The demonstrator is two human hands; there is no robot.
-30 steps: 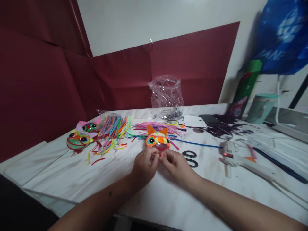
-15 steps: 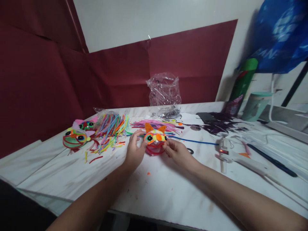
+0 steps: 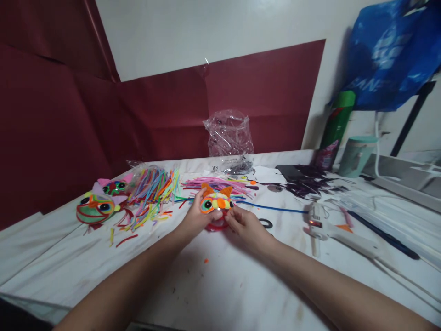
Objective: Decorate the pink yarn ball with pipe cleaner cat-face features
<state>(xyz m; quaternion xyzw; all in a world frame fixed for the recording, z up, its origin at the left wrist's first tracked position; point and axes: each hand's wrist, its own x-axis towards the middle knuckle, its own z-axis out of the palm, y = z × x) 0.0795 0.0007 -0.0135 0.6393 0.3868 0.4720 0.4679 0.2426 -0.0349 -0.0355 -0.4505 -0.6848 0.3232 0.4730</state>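
Above the marbled table I hold a small craft animal head (image 3: 219, 202) with orange ears, round eyes and a red rim at its lower part. My left hand (image 3: 193, 216) is closed around its left side, thumb across the front. The fingertips of my right hand (image 3: 243, 224) pinch its lower right edge. Behind it lie pink pipe cleaners (image 3: 213, 184) and one long blue pipe cleaner (image 3: 272, 208). Two finished-looking craft heads, a green-mouthed one (image 3: 96, 209) and a pink-eared one (image 3: 115, 186), rest at the left.
A glue gun (image 3: 320, 225) with a glowing light lies at the right, beside a dark blue stick (image 3: 382, 234). A bundle of pipe cleaners (image 3: 151, 184) spreads at the left. Farther back stand a clear plastic bag (image 3: 229, 135), a green can (image 3: 339, 119) and a pale green cup (image 3: 357, 156).
My left thumb has moved across the front of the craft head, and my left hand wraps it more fully. The view has shifted slightly, so the scene sits lower and further left.
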